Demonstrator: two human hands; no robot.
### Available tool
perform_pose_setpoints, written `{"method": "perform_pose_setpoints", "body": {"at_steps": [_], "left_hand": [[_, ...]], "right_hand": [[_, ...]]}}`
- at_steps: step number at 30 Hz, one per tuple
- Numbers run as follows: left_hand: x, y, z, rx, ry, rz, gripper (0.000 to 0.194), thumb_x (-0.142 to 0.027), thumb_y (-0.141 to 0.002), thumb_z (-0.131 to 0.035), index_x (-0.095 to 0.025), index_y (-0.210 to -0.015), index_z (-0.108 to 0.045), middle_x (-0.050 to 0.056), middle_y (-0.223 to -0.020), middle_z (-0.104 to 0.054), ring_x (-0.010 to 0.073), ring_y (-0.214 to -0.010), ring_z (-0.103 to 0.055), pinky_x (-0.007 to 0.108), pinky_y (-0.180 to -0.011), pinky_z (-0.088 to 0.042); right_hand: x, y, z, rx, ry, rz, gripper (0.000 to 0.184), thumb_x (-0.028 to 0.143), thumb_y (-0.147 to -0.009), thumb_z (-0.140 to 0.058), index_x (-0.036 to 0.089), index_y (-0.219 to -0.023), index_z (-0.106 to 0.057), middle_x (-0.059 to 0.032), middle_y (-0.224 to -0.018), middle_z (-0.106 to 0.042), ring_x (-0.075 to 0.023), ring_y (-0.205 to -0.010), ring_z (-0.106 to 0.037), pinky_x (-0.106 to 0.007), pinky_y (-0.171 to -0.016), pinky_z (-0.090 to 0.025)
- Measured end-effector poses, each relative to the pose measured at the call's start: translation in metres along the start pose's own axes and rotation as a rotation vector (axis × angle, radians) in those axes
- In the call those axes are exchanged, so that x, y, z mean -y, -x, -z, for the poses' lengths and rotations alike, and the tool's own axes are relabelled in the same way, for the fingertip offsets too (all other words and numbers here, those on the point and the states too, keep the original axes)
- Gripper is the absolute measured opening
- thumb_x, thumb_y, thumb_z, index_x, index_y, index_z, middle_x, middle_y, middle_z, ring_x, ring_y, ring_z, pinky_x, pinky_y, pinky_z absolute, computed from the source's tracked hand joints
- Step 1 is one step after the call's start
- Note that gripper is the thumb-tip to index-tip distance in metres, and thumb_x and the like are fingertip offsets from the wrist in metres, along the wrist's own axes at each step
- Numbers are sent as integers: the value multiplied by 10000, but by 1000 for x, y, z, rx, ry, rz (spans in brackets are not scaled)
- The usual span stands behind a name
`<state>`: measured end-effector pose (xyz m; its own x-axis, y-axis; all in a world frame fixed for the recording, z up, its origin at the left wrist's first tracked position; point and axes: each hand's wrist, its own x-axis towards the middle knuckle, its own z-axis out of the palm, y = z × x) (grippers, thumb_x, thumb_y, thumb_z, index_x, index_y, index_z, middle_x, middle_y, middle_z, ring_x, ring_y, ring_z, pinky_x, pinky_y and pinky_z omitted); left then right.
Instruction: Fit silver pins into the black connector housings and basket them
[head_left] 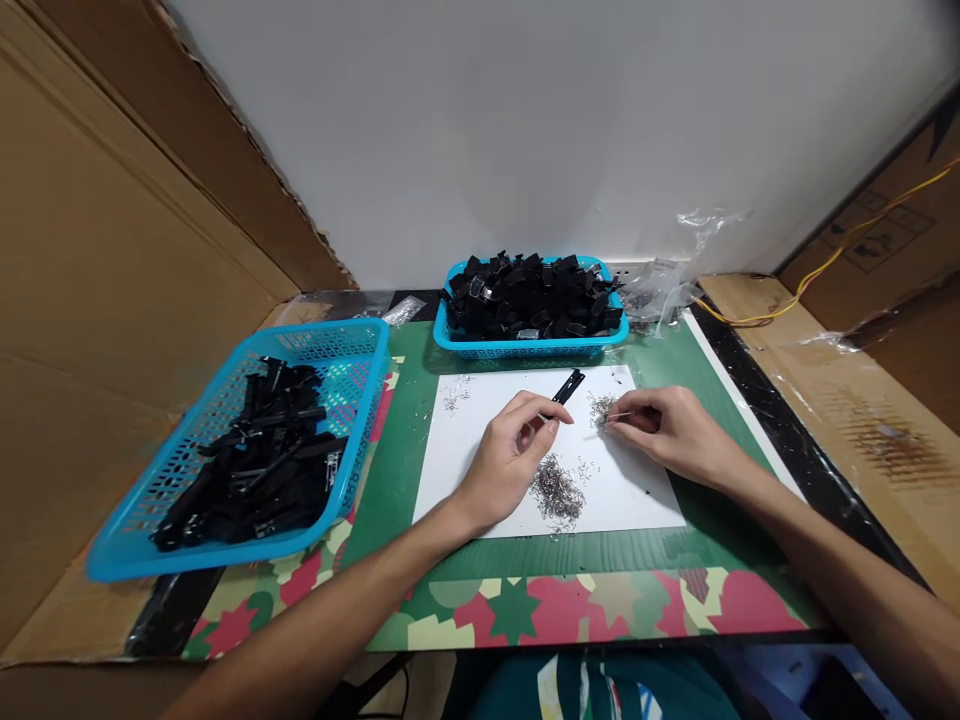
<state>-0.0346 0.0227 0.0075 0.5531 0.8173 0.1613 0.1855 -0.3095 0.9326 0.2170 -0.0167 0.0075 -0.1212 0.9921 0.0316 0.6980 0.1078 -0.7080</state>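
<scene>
Head view: the left hand has its fingers closed on the near end of a slim black part, whose long axis points to one o'clock. At three o'clock from that grip, the right hand pinches a thin sliver, too fine to identify, and is nearer the smaller metal pile.

Soft, even light reaches my desk; the paper shows brightest, while the wall reads dull grey and darkens toward the upper right corner. Small glints catch on the plastic bag. Wide-angle distortion stretches my forearms toward the edges, and the tiny metal pieces merge into indistinct speckle.
</scene>
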Motion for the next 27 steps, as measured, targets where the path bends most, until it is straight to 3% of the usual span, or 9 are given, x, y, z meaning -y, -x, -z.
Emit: {"method": "perform_pose_setpoints", "body": {"at_steps": [4,15,22,27], "left_hand": [[-1,2,-1,18,0,-5,187,-273,-1054,-538,-212,-1074,-713,35,-1046,-597,140,-854,-541,293,-738,-403],[-1,4,0,44,-4,14,195,-252,-1049,-522,-210,-1078,-710,48,-1062,-599,148,-854,-556,296,-740,-423],[1,3,-1,48,-22,5,188,-234,-1048,-528,-221,-1085,-712,38,-1060,-603,137,-842,-552,291,-732,-427],[1,2,-3,45,-27,3,177,-233,-1049,-537,-222,-1086,-710,36,-1063,-601,132,-846,-557,285,-727,-428]], "right_hand": [[3,1,-6,-7,39,-23,192,316,-918,-659,193,-902,-806,-34,-751,-723,-163,-626,-540,-305,-637,-398],[6,0,-6,12,64,-116,207,315,-924,-605,183,-895,-761,10,-610,-578,-157,-563,-493,-295,-583,-340],[12,0,-14,-58,126,-147,190,320,-927,-608,186,-915,-742,-14,-666,-656,-169,-596,-541,-302,-606,-358],[10,-1,-14,-41,114,-173,148,229,-914,-598,196,-911,-742,-23,-728,-701,-172,-648,-577,-298,-630,-371]]}}
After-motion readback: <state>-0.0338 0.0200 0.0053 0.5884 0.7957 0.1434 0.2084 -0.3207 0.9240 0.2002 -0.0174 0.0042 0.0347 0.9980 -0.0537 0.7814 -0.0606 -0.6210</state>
